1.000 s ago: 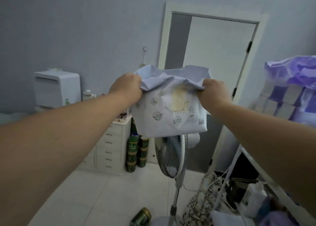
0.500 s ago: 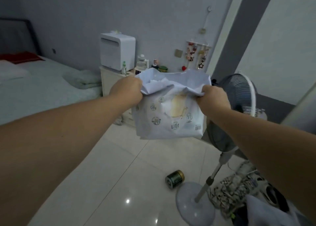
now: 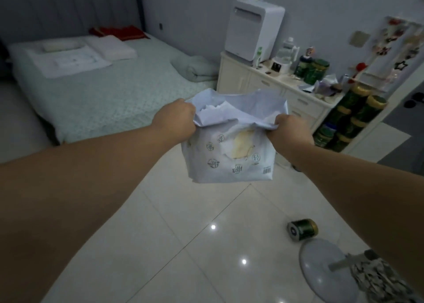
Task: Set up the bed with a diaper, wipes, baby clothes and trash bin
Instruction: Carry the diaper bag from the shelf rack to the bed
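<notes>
Both the left hand [image 3: 175,119] and right hand [image 3: 291,130] hold the diaper pack [image 3: 231,153] aloft, fingers curled into its open top. The bed [image 3: 96,96] shows no diaper, wipes, clothes or bin yet, so setup seems barely begun.

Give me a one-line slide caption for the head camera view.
Both hands, left hand and right hand, hold an open diaper pack above the tiled floor, facing the bed.

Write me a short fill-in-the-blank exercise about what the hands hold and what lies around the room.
1. Both the left hand and right hand grip the open top of a white ____.
2. The green can on the floor lies on its ____.
3. The red cloth lies at the head of the ____.

Missing words: package; side; bed
</notes>
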The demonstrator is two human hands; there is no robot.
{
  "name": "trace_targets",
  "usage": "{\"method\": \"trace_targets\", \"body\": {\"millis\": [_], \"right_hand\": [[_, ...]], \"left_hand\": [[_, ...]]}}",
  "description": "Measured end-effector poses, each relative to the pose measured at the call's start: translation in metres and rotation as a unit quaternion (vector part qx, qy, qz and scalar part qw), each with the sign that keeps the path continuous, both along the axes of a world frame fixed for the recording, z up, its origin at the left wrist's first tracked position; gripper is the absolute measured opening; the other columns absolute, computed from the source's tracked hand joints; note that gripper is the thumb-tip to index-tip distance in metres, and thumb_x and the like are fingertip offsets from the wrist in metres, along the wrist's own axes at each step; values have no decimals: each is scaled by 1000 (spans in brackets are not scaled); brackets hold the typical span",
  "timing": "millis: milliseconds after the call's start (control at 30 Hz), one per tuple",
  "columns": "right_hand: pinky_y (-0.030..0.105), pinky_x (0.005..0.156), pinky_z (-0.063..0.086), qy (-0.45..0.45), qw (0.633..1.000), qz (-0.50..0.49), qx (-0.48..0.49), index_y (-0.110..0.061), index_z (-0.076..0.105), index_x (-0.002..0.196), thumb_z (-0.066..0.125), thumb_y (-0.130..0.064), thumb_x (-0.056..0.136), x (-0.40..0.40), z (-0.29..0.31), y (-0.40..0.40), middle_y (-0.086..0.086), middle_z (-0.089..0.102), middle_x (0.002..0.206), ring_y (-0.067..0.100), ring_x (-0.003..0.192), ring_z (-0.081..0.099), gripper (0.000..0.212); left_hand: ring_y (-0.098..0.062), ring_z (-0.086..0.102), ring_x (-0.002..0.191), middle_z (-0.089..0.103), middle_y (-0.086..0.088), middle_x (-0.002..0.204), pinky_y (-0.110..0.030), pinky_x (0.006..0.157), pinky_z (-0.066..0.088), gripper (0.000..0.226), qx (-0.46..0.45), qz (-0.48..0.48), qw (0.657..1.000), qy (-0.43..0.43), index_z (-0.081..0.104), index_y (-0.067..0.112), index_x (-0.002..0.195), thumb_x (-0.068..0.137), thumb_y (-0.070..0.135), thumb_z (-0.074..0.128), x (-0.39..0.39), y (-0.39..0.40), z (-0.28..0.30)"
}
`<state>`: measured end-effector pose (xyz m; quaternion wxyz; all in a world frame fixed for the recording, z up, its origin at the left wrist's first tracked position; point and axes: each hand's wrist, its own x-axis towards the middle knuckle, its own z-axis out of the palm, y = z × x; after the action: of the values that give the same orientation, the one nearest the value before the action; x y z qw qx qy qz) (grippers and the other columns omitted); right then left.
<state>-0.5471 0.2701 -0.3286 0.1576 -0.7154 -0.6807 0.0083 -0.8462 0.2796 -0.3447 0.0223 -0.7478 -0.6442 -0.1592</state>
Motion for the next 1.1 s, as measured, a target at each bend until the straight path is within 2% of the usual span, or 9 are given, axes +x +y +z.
{"method": "trace_targets", "body": {"millis": [67, 200, 333, 400, 500, 633, 733, 1000, 1100], "right_hand": [[29, 52, 47, 7, 1000, 19, -5, -17, 57, 70, 52, -29, 84, -42, -5, 12, 5, 59, 71, 23, 61, 57, 20], [29, 53, 46, -6, 997, 75, -14, -17, 58, 74, 51, -27, 85, -134, -12, 41, 6, 59, 74, 25, 64, 57, 17], [26, 50, 35, -20, 990, 137, -7, -16, 54, 72, 51, -22, 84, -216, -17, 65, 5, 55, 71, 25, 63, 55, 14], [29, 51, 40, -19, 985, 171, -1, -15, 53, 71, 51, -19, 83, -253, -20, 76, 7, 56, 72, 26, 62, 54, 12], [37, 57, 52, -12, 976, 217, -4, -13, 55, 73, 52, -17, 83, -307, -22, 94, 9, 58, 74, 28, 65, 57, 11], [28, 50, 33, -21, 962, 272, 20, -17, 46, 65, 54, -19, 82, -370, -26, 128, 5, 51, 67, 28, 63, 54, 18], [29, 55, 33, -18, 953, 302, 29, -16, 49, 68, 55, -23, 84, -411, -28, 160, 4, 50, 67, 30, 66, 54, 19], [27, 50, 28, 26, 927, 375, 20, -17, 44, 65, 57, -19, 87, -513, -20, 265, 6, 50, 69, 27, 64, 52, 26], [28, 54, 32, 16, 922, 387, 20, -14, 48, 68, 58, -19, 86, -550, -14, 298, 7, 52, 72, 28, 68, 55, 21]], "left_hand": [[-37, 59, 83, 55, -17, 99, -36, 68, 44, 13, -4, 21, 1000, 1, 63, 6, 95, 85, 12, 57, -42, -1, -4], [-38, 60, 86, 56, -19, 101, -35, 70, 44, 16, -5, 74, 997, -2, 64, 4, 99, 86, 12, 58, -133, -7, -11], [-38, 59, 96, 57, -22, 106, -42, 86, 49, 17, -17, 115, 993, -8, 63, 0, 100, 89, 10, 58, -214, -14, -14], [-38, 59, 93, 57, -22, 105, -42, 83, 50, 16, -15, 139, 990, -2, 63, 1, 99, 87, 10, 58, -247, -20, -12], [-31, 55, 80, 54, -16, 102, -35, 69, 43, 13, -22, 192, 981, 21, 61, 6, 96, 85, 11, 57, -291, -25, -10], [-37, 59, 85, 55, -18, 101, -41, 74, 51, 16, -39, 249, 967, 36, 62, 6, 98, 84, 13, 58, -344, -18, -9], [-38, 60, 87, 58, -20, 100, -41, 76, 49, 13, -34, 271, 961, 35, 62, 6, 95, 85, 14, 58, -379, 1, -11], [-35, 59, 83, 62, -18, 94, -39, 71, 47, 2, -39, 346, 936, 56, 58, 11, 86, 86, 12, 56, -456, 70, -5], [-30, 51, 73, 62, -17, 91, -37, 65, 44, 10, -36, 367, 928, 50, 49, 15, 80, 87, 12, 56, -484, 93, 0]]}}
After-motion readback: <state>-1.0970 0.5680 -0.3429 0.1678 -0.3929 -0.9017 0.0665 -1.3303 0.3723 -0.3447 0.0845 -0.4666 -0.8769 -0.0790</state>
